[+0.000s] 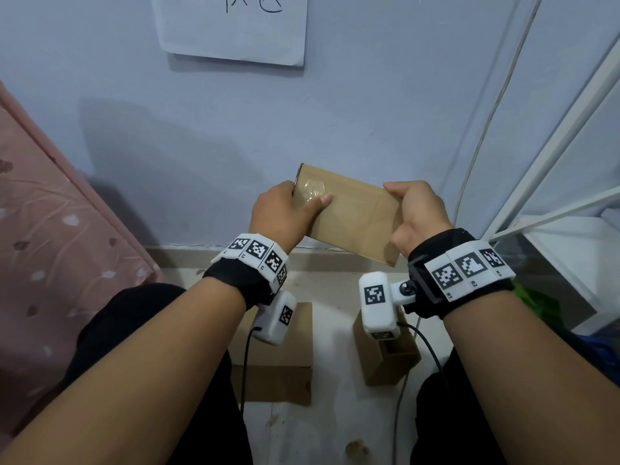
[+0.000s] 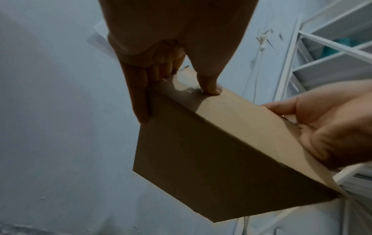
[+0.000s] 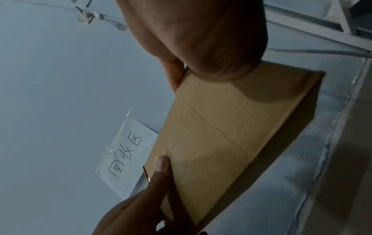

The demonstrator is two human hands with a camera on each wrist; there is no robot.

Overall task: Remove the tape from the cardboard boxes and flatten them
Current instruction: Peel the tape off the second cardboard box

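A small brown cardboard box [image 1: 355, 219] is held in the air in front of the wall, one hand at each end. My left hand [image 1: 285, 213] grips its left end, thumb lying on a patch of clear tape [image 1: 310, 189] on the near face and fingers behind. My right hand [image 1: 419, 213] grips the right end with fingers curled round the edge. In the left wrist view the box [image 2: 211, 159] shows a dark underside, and the thumb [image 2: 209, 85] presses its lit face. In the right wrist view the box [image 3: 221, 143] shows a seam across its face.
On the floor below lie a flattened cardboard piece [image 1: 278, 357] and an open small box [image 1: 389, 357]. A pink patterned cloth [image 1: 50, 229] is on the left, a white metal rack [image 1: 553, 182] on the right. A paper sign [image 1: 235, 25] hangs on the wall.
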